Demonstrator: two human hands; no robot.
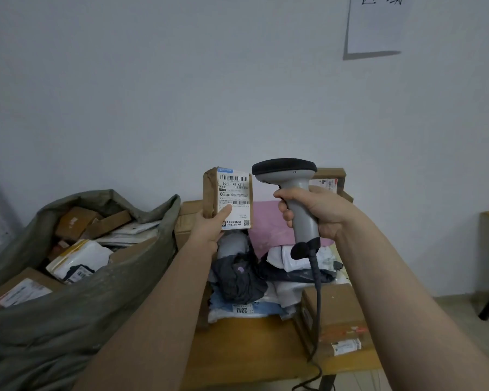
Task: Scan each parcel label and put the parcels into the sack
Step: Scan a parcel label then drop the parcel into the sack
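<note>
Parcels crowd seemingly wooden wall-side table; left grip holds box, right grip scanner.

Left hand, right hand and forearms are bare.

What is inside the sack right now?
The sack holds brown boxes, a labelled box near its front, and white mailers among them. Whatever lies deeper is covered by these parcels and the sack's wall.
</note>
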